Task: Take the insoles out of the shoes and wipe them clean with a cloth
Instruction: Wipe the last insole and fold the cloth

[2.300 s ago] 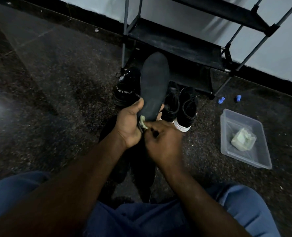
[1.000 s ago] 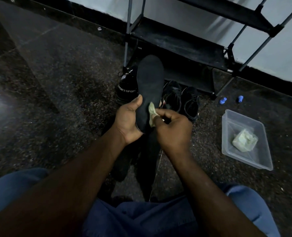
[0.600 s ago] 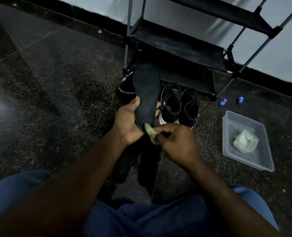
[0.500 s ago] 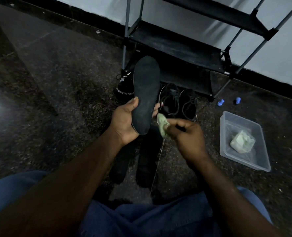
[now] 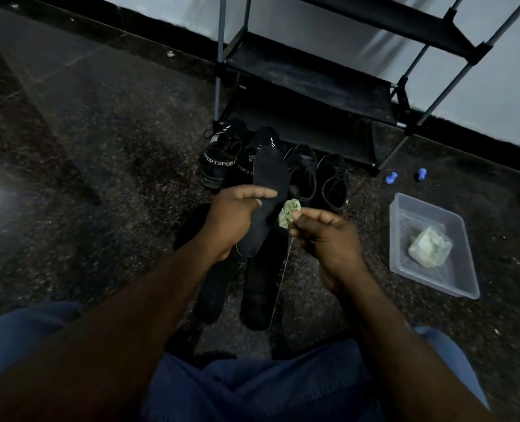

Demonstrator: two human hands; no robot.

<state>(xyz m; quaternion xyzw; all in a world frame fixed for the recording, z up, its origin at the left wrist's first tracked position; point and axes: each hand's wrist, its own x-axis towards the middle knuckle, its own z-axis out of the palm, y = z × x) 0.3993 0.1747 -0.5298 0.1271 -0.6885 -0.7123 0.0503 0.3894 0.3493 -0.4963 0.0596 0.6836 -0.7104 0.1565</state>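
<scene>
The left hand holds a black insole in the air above the floor, toe end pointing away toward the shoes. Its grip is clamped on the insole's lower half, with the thumb lying across the face. The right hand has its grip pinched on a small crumpled green cloth, held just beside the insole's right edge. Two more dark insoles lie side by side on the floor beneath the hands. Beyond them, two pairs of black shoes stand in front of a shoe rack. To the right, a clear plastic tub holds another pale wad of cloth.
</scene>
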